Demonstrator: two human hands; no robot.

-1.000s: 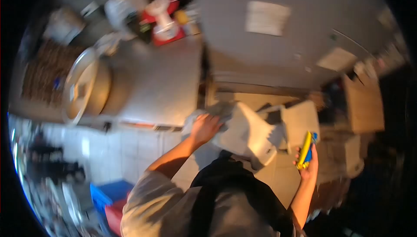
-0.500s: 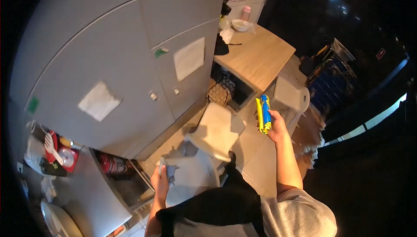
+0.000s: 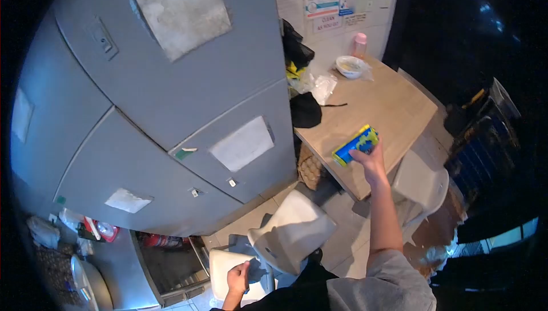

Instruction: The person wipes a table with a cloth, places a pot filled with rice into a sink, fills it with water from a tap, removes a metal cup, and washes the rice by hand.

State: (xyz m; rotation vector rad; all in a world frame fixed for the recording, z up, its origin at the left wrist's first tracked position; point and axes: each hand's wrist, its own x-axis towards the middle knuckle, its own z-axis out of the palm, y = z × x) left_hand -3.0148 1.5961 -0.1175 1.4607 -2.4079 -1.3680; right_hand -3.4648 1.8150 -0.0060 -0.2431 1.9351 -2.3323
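Observation:
My right hand is closed around a blue and yellow cylindrical packet, held tilted above the wooden table. Its exact kind is not clear. Lower down, my left hand is closed on a small grey-blue cloth-like thing, partly hidden by the fingers. Just behind that hand is a pale chair seat, and a second white chair stands beside it.
Grey lockers line the left. On the table are a white bowl, a pink bottle and a black cap. Another chair stands at the table's right. A metal counter is lower left.
My view has swung up toward the lockers and table. My right hand has brought the packet over the table and turned it from upright to slanted. The left hand appears lower in view.

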